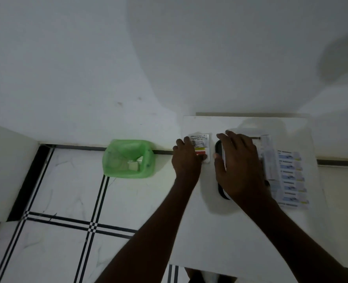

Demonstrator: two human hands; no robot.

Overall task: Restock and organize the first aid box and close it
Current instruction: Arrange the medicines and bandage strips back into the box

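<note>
resting on one white table (pixel 230 231), two hands: left hand (pixel 186 160) gripping one packet (pixel 200 142), right hand (pixel 240 166) fingers spread

Both forearms are bare from the near edge of the view up to the wrists; no sleeve, cuff, watch, bracelet or glove shows on either one. The left hand (pixel 186 158) is bare too, with no ring visible on the fingers that show. The right hand (pixel 240 166) is likewise uncovered, its back and knuckles plain, no ring or band to be seen. The light is dim, so finer marks such as nails cannot be made out.
</note>
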